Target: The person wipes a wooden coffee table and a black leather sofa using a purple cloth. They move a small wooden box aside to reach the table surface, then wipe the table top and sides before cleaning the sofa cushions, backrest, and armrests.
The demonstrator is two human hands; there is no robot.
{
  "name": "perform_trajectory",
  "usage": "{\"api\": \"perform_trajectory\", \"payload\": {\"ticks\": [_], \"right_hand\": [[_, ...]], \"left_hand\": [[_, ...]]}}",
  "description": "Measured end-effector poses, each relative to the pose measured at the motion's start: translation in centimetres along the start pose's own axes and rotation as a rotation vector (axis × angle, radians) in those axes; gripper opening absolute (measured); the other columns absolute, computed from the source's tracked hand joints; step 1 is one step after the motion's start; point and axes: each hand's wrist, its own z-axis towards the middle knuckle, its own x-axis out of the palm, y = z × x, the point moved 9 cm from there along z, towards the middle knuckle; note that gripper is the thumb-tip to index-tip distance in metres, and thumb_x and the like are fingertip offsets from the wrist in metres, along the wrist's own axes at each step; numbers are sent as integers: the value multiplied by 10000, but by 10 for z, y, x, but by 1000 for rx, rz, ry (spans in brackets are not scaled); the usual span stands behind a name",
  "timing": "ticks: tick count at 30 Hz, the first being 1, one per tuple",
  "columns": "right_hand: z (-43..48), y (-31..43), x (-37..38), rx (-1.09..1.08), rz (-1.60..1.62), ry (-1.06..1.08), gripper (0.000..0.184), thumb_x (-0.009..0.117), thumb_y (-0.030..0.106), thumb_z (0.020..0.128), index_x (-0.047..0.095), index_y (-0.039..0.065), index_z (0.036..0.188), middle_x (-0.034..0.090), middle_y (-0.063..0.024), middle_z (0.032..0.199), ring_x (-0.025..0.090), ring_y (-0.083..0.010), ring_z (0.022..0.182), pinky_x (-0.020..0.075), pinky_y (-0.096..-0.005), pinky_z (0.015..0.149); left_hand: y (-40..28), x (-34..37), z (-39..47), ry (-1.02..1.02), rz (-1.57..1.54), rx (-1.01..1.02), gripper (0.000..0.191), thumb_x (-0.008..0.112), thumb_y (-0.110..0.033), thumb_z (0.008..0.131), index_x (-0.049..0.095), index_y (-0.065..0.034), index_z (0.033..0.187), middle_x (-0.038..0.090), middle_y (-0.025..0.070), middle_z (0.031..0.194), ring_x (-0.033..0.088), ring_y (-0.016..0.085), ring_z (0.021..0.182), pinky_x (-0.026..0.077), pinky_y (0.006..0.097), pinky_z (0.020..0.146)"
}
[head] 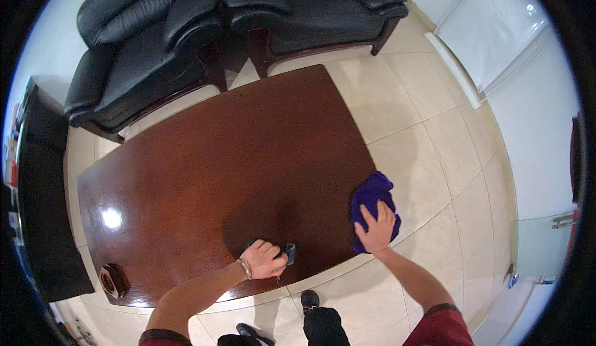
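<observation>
My left hand (pixel 264 258), with a bracelet at its wrist, is closed around a dark, crumpled item (pixel 291 254) near the front edge of the brown wooden table (pixel 209 160). What exactly that item is cannot be told; most of it is hidden under the fingers. At the table's right edge, my right hand (pixel 376 227) lies with spread fingers on a bunched purple cloth (pixel 372 192). Part of the cloth hangs over the edge.
An octagonal wooden ashtray or box (pixel 114 281) sits at the table's front left corner. Black leather sofas (pixel 302 11) stand behind the table, and a dark cabinet (pixel 44 183) is at the left. Pale floor tiles (pixel 419 160) surround the table.
</observation>
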Motion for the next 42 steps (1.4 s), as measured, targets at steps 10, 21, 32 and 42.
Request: {"api": "perform_trajectory", "payload": {"ticks": [10, 21, 32, 42], "right_hand": [[9, -20, -11, 73, 45, 132, 503, 667, 368, 690, 592, 226, 1167, 412, -231, 1264, 380, -398, 1175, 276, -532, 981], [6, -33, 3, 90, 77, 302, 461, 631, 424, 748, 575, 281, 1182, 410, -223, 1232, 359, -397, 1174, 242, -563, 967], [171, -52, 37, -31, 362, 396, 457, 679, 284, 748, 565, 216, 1186, 435, -167, 1207, 403, -353, 1141, 307, -484, 945], [382, -284, 13, 1020, 2369, 618, 519, 435, 420, 919, 458, 60, 1292, 530, -120, 1262, 534, -283, 1122, 415, -427, 983]], "left_hand": [[59, 4, 100, -201, 162, -392, 282, 675, -312, 684, 607, -126, 884, 519, 102, 889, 509, 292, 812, 379, 438, 709], [144, -2, 238, -322, 272, -795, 276, 663, -301, 706, 597, -94, 877, 526, 111, 849, 510, 293, 814, 393, 430, 709], [235, -10, 344, -405, 366, -1072, 303, 652, -293, 718, 577, -85, 925, 529, 113, 882, 505, 302, 860, 388, 426, 733], [239, -3, 339, -300, 368, -1167, 359, 652, -216, 697, 551, -56, 1002, 508, 146, 946, 489, 328, 906, 388, 436, 774]]}}
